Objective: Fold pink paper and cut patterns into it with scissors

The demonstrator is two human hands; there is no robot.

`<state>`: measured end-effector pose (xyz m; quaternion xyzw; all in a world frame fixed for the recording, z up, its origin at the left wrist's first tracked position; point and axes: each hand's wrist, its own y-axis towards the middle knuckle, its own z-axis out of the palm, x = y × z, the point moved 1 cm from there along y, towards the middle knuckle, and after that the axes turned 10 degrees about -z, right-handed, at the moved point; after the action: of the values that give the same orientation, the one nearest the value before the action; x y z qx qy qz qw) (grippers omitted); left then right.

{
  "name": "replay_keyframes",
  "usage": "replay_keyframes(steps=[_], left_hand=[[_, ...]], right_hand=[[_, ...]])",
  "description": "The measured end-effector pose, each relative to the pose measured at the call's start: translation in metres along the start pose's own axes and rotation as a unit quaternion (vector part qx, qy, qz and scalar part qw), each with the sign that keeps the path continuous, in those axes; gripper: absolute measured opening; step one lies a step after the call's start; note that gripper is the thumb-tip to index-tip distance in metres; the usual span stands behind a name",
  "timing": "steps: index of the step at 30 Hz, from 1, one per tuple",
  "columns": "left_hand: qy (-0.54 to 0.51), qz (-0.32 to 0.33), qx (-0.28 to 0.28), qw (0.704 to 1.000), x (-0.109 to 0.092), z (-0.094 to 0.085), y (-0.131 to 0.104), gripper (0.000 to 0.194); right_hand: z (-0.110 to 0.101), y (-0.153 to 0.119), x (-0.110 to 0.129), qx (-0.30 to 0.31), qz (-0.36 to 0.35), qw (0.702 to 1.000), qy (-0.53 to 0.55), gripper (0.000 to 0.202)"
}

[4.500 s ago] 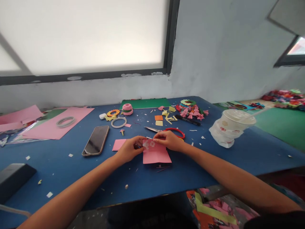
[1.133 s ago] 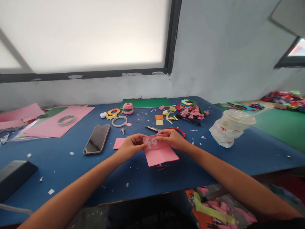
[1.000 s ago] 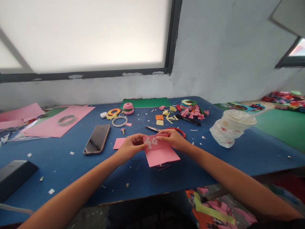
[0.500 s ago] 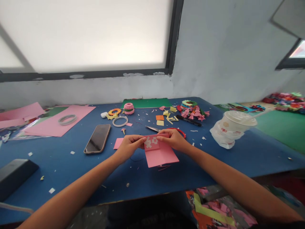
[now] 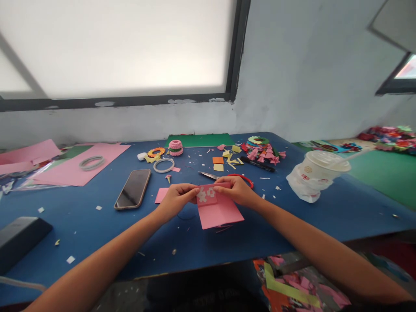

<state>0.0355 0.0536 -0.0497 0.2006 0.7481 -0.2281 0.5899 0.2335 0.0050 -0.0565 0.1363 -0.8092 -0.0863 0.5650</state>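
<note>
A folded sheet of pink paper [image 5: 221, 213] is held up over the blue table between both hands. Pale cut-out marks show on its small upper flap. My left hand [image 5: 179, 200] pinches the paper's upper left edge, thumb in front. On the upper right edge, my right hand [image 5: 236, 190] grips with its thumb pressed on the flap beside the pale marks. Scissors [image 5: 241, 177] with red handles lie just behind my right hand, their blades pointing left. Behind my left hand rests a small pink paper piece [image 5: 161, 195], partly hidden by it.
A phone [image 5: 133, 189] lies left of my hands, and a dark device [image 5: 22, 240] sits farther left. Tape rolls [image 5: 164, 165], pink sheets [image 5: 74, 167], paper ornaments [image 5: 264, 151] and scraps are spread about. A lidded cup in a bag [image 5: 320, 169] stands at right.
</note>
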Motion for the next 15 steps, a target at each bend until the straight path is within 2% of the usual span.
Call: replay_keyframes(steps=[5, 10, 12, 15], left_hand=[[0.043, 0.005, 0.032, 0.999, -0.002, 0.003, -0.001, 0.026], [0.17, -0.011, 0.109, 0.979, -0.006, 0.006, -0.006, 0.024], [0.188, -0.012, 0.1, 0.977, -0.007, 0.005, -0.007, 0.027], [0.174, 0.006, 0.044, 0.984, -0.01, 0.002, -0.008, 0.029]], right_hand=[[0.003, -0.001, 0.005, 0.027, -0.03, 0.997, -0.063, 0.024], [0.012, -0.006, 0.01, 0.098, -0.074, 0.987, -0.103, 0.017], [0.013, -0.006, 0.009, 0.092, -0.063, 0.99, -0.088, 0.019], [0.012, -0.004, 0.004, 0.068, -0.023, 0.997, 0.006, 0.035]])
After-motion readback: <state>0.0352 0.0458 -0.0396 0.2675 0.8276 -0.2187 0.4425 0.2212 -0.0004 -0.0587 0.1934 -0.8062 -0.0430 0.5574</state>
